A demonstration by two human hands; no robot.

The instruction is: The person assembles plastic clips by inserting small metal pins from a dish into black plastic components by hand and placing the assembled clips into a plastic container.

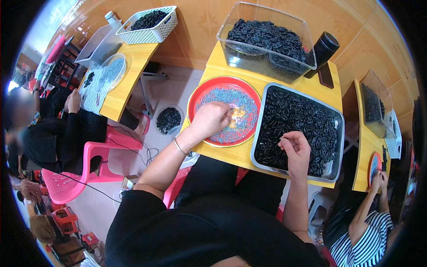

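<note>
Yellow table (231, 153): red plate (195, 97) of small blue-and-red pieces (222, 95) is reached into by left hand (211, 119), fingers bunched, grip unclear, while black rings (298, 120) in metal tray (262, 147) are pinched by right hand (296, 149).

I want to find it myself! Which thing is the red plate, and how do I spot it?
Look at the yellow table in front of the person. The red plate sits under the left hand, beside the metal tray. It alone is round, and full of small blue and pink pieces.
</note>
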